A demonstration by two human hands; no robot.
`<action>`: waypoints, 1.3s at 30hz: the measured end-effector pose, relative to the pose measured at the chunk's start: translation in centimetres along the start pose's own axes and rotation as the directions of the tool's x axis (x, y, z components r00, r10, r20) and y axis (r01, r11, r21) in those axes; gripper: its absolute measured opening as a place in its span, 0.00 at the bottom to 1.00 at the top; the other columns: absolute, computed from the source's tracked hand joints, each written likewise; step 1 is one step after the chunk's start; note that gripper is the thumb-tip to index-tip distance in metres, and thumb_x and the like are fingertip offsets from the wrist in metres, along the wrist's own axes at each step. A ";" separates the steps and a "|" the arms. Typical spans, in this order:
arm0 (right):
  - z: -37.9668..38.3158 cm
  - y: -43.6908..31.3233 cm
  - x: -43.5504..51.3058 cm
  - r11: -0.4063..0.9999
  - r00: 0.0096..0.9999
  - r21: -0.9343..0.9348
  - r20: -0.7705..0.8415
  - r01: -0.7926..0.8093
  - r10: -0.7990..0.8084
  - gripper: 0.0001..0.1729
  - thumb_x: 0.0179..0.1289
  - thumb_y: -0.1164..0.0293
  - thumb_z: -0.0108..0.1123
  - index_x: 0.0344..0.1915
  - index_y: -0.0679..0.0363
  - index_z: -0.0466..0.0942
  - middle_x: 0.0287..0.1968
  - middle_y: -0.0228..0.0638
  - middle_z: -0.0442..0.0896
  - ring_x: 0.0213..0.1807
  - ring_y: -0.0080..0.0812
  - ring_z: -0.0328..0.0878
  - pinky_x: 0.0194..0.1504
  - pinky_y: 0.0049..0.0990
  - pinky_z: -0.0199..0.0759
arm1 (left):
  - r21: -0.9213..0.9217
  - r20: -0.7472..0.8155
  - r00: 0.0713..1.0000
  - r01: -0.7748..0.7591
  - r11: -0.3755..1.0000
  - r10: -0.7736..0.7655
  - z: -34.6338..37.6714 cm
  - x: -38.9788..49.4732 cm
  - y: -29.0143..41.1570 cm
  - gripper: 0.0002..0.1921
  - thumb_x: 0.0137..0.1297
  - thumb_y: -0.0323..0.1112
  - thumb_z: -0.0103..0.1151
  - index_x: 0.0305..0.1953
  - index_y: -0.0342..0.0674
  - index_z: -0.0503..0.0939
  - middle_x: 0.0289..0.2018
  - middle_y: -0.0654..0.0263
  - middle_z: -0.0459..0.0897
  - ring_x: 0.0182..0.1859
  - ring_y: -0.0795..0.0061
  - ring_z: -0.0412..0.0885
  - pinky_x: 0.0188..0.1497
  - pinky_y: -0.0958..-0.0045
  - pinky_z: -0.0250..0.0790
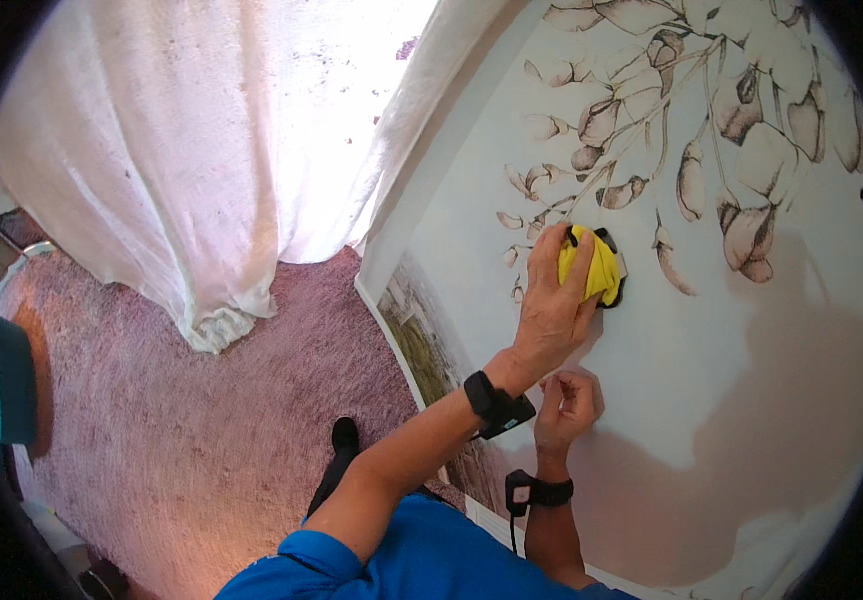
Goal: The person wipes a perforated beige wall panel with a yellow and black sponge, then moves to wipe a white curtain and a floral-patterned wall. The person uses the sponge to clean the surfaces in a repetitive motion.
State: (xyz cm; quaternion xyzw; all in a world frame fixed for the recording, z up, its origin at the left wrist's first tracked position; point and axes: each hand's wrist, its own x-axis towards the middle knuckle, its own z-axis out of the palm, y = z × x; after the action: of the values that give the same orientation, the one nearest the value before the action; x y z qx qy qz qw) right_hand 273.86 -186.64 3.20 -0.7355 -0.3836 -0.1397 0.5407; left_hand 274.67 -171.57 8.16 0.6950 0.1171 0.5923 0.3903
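Note:
My left hand (551, 304) presses a yellow cloth (595, 266) against a white wall covering (649, 360). Black and pale grey edges of a flat tool show around the cloth; its exact kind is hidden. Brown line-drawn flowers and buds (619, 191) spread over the covering above and beside this hand. Lower down, my right hand (570, 405) is held close to the wall with its fingers curled in and the thumb near their tips. No object can be made out in it.
A sheer white curtain (168, 150) hangs before a bright opening and trails onto the pinkish carpet (251, 405). A white baseboard (394, 337) edges the wall. At the far left stands a teal container (11, 379). My black-shod foot (345, 435) is on the carpet.

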 end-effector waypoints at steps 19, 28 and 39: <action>3.4 3.0 0.0 0.984 0.984 -0.177 0.178 0.003 0.029 0.02 0.64 0.82 0.60 0.33 0.65 0.76 0.34 0.36 0.80 0.32 0.26 0.78 0.35 0.24 0.74 | -0.258 -0.026 0.441 0.864 0.432 -0.897 -0.5 -16.6 -23.8 0.16 0.71 0.33 0.54 0.57 0.34 0.75 0.43 0.57 0.82 0.47 0.62 0.81 0.51 0.61 0.72; 7.4 3.8 0.8 0.988 0.978 -0.070 0.143 -0.140 0.149 0.02 0.66 0.83 0.58 0.36 0.66 0.76 0.37 0.35 0.78 0.35 0.24 0.80 0.39 0.23 0.76 | -0.035 -0.124 0.673 0.731 0.681 -0.729 -1.2 -10.3 -20.4 0.27 0.72 0.35 0.54 0.69 0.32 0.65 0.60 0.48 0.71 0.63 0.52 0.70 0.65 0.59 0.64; 8.7 1.9 2.5 0.984 0.987 0.080 0.033 -0.161 0.159 0.02 0.69 0.82 0.57 0.39 0.68 0.74 0.36 0.35 0.76 0.35 0.23 0.76 0.39 0.23 0.75 | -0.024 0.035 0.964 0.263 0.965 -0.262 -1.6 -3.2 -10.6 0.42 0.54 0.22 0.66 0.73 0.36 0.63 0.72 0.40 0.56 0.72 0.37 0.62 0.72 0.54 0.60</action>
State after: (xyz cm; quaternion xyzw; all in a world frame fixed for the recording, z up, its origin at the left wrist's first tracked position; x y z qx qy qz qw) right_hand 275.12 -177.98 0.19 -0.7427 -0.3358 -0.0703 0.5751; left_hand 275.54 -165.87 -1.38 0.6770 0.1935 0.5260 0.4770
